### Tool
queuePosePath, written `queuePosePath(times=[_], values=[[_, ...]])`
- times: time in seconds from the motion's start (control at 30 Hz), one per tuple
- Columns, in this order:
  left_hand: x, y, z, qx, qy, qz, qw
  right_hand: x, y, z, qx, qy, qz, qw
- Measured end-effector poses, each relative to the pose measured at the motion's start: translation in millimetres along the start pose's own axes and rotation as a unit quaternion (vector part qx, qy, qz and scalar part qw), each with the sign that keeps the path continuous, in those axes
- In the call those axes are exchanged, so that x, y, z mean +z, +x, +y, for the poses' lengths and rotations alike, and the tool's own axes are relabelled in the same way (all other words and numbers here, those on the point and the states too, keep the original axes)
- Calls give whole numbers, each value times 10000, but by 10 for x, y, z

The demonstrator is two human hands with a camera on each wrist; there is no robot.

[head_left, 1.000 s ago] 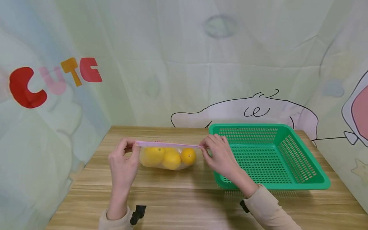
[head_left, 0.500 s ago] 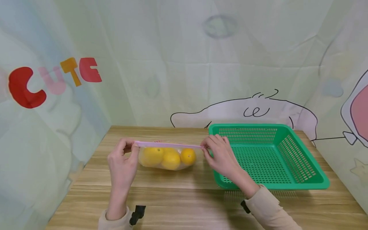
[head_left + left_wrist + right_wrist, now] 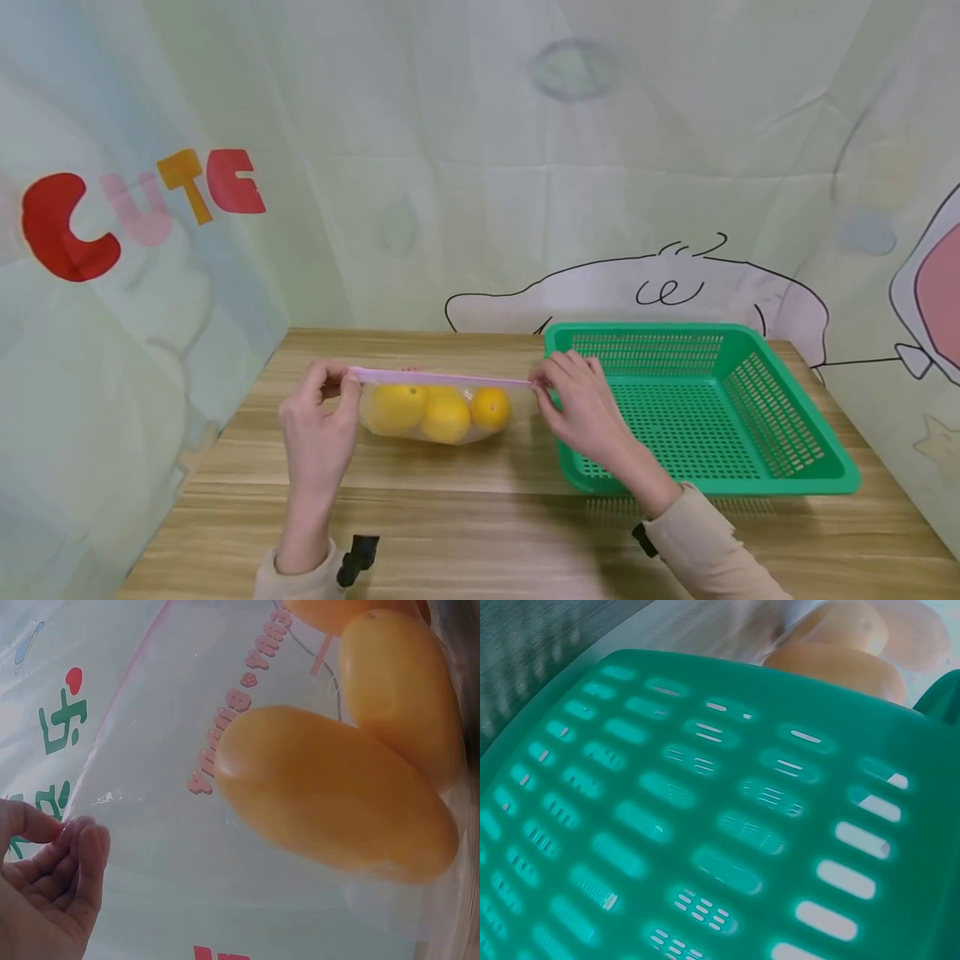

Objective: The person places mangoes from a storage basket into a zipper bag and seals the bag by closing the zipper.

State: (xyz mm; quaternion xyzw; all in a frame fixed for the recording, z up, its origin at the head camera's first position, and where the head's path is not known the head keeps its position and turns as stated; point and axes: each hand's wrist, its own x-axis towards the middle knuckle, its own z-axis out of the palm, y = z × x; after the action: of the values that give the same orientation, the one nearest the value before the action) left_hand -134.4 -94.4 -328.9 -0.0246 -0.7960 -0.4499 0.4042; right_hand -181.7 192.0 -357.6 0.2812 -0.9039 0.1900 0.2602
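A clear plastic zip bag [image 3: 161, 847] with a lilac top edge and pink lettering stands on the table, its top edge stretched out between both hands. Inside it are rounded yellow to orange fruits; a large oblong yellow one [image 3: 334, 795] lies nearest the left hand, and a rounder orange one [image 3: 491, 410] is at the right. My left hand [image 3: 321, 425] pinches the left end of the lilac edge between thumb and fingers. At the other end, my right hand [image 3: 579, 408] pinches the right corner. The right wrist view does not show that hand.
A green perforated plastic basket [image 3: 712, 485] stands on the wooden table [image 3: 450, 542] at the right, right beside and partly behind the right hand. Fabric with printed drawings [image 3: 480, 208] hangs behind and at the left of the table.
My right hand has slid slightly to the right along the lilac edge, and my left hand has shifted a little left. The fruits stay almost where they were.
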Motion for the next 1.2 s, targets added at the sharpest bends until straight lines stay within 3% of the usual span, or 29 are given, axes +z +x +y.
queuePosePath(times=[1.2], values=[[-13,9,-20,-287,107,-25,9995,-29,-82,88,200,28,-23,9998]])
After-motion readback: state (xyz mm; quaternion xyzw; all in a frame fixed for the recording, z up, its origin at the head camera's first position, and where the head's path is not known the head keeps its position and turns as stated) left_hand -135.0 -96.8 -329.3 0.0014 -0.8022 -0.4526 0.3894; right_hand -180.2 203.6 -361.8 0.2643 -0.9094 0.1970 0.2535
